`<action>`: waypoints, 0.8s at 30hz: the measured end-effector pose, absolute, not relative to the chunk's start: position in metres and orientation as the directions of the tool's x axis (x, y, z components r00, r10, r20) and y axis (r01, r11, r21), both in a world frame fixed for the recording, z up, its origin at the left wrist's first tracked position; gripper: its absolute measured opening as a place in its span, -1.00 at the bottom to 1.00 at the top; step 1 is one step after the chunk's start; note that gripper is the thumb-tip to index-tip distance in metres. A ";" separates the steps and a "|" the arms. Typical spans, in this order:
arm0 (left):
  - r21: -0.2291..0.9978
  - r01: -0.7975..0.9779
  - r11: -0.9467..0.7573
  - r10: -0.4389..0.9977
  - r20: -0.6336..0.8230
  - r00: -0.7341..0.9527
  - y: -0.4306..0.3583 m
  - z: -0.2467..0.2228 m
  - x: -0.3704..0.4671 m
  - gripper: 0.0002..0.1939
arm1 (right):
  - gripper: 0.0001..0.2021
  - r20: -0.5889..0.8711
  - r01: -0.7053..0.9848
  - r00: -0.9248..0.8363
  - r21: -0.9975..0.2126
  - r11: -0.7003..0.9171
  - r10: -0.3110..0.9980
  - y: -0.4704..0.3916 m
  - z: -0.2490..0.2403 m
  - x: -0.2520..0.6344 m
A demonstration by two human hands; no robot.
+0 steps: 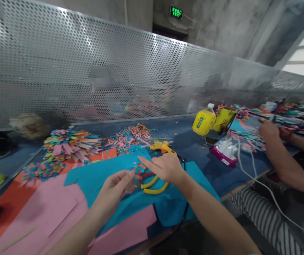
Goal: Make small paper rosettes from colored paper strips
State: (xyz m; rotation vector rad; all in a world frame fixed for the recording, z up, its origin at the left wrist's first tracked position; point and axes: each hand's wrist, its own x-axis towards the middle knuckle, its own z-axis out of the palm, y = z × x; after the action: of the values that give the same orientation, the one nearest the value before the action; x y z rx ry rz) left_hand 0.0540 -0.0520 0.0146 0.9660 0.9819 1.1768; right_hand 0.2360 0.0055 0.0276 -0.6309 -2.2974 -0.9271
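The left hand (116, 186) is pinched shut, fingertips together on a small paper piece (134, 172) above the blue paper sheet (101, 177). The right hand (165, 168) is half open, index finger extended toward the left fingertips, gripping nothing. Yellow-handled scissors (153, 186) lie on the blue sheet directly beneath the right hand. A yellow glue gun (161, 147) rests just behind it on the tabletop (191, 141). Pink paper sheets (48, 209) lie to the left, with coloured paper scraps (130, 136) further back.
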 end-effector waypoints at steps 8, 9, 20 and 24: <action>0.952 -0.275 0.135 0.987 -0.104 0.124 -0.053 0.014 0.053 -0.74 | -0.67 0.636 0.594 -0.733 0.426 0.683 0.241 0.004 0.028 0.236; 0.953 -0.273 0.135 0.987 -0.104 0.123 -0.053 0.014 0.053 -0.74 | -0.67 0.633 0.593 -0.734 0.424 0.685 0.244 0.004 0.027 0.236; 0.953 -0.276 0.125 0.990 -0.102 0.098 -0.052 0.019 0.055 -0.69 | -0.68 0.640 0.596 -0.737 0.464 0.655 0.216 0.004 0.027 0.235; 0.953 -0.271 0.134 0.988 -0.107 0.112 -0.053 0.019 0.054 -0.70 | -0.67 0.639 0.589 -0.741 0.473 0.655 0.205 0.002 0.031 0.235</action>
State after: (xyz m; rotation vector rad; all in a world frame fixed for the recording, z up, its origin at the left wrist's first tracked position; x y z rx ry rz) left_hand 0.0545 -0.0533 0.0195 0.9594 0.9897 1.1713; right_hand 0.2350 0.0019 0.0306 -0.6153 -2.3270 -0.9292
